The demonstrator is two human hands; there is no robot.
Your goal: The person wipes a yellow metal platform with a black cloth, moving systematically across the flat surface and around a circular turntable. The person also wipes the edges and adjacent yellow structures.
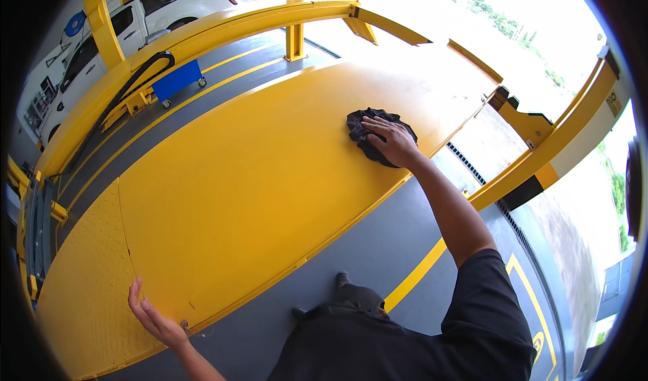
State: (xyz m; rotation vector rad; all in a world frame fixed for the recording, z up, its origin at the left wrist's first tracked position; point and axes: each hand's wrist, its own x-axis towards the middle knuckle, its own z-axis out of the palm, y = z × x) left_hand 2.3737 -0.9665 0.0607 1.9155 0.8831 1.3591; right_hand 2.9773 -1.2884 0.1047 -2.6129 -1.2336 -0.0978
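My right hand (393, 138) lies flat on a bunched black cloth (368, 150), its fingers stretched over the top. The cloth rests on a long, smooth yellow lift platform (236, 172), close to its right-hand edge. At lower left, my left hand (156, 321) is over the platform's near end, beside a small metal fitting (184, 324) on the edge. Its fingers are extended and nothing is in them. Whether this hand touches the surface I cannot tell.
Beyond a dark floor with yellow lines runs a second yellow lift track (223, 26). A blue wheeled board (177, 83) stands beside it, and a white pickup (135, 26) is behind. Yellow lift posts (295, 40) rise around the bay. A drain grate (466, 161) crosses the floor at right.
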